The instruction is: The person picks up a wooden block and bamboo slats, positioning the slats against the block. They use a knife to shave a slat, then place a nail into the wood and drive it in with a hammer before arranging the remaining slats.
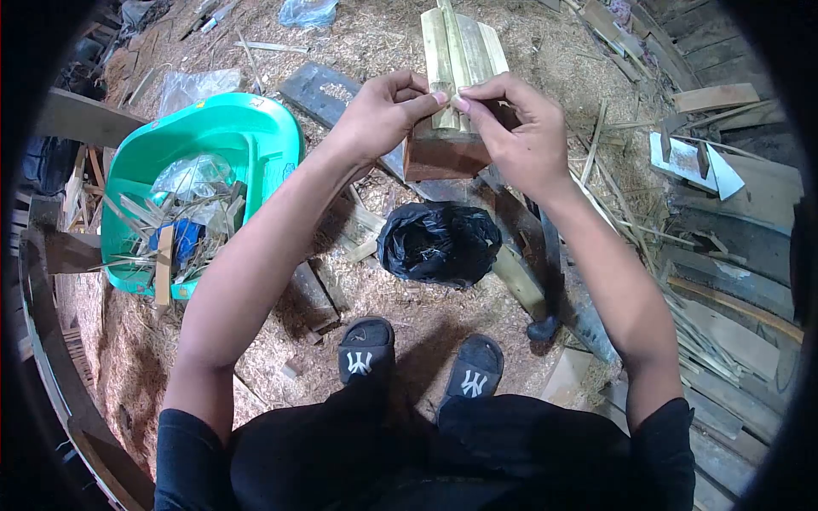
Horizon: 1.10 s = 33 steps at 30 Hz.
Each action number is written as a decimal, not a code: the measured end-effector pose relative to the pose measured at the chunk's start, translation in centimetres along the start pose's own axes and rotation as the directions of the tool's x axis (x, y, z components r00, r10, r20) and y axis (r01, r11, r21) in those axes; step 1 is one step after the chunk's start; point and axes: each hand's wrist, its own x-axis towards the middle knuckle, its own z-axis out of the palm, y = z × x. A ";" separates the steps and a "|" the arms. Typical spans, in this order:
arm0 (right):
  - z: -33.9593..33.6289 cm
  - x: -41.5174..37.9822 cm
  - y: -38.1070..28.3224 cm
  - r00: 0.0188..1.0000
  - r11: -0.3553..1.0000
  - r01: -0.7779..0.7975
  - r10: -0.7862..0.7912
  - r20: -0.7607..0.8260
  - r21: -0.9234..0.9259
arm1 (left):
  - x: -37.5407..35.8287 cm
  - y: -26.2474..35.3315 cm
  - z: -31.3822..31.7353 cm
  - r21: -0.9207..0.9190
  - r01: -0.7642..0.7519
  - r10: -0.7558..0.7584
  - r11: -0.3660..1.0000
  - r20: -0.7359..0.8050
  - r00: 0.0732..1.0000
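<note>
Pale bamboo strips (pixel 464 51) lie lengthwise on top of a reddish-brown wooden block (pixel 443 160) at the top centre. Over their near end, my left hand (pixel 379 115) pinches the edge of a narrow bamboo strip between thumb and forefinger. My right hand (pixel 528 140) comes in from the other side, its thumb and forefinger closed on the same strip. The two thumb tips are almost touching. My fingers partly cover the near end of the strip. Below the block, a black plastic bag (pixel 439 243) stands with its mouth open.
At the left, a green plastic basin (pixel 285 128) holds wood scraps and clear plastic. Planks (pixel 741 341) and thin offcuts pile up on the right. Wood shavings cover the ground around my slippered feet (pixel 366 349). A dark board (pixel 319 92) lies beyond the basin.
</note>
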 end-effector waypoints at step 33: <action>-0.5 0.7 -0.2 0.980 0.980 0.171 -0.159 0.121 -0.102 | -0.9 0.7 0.4 0.015 0.015 -0.015 1.000 -0.022 1.000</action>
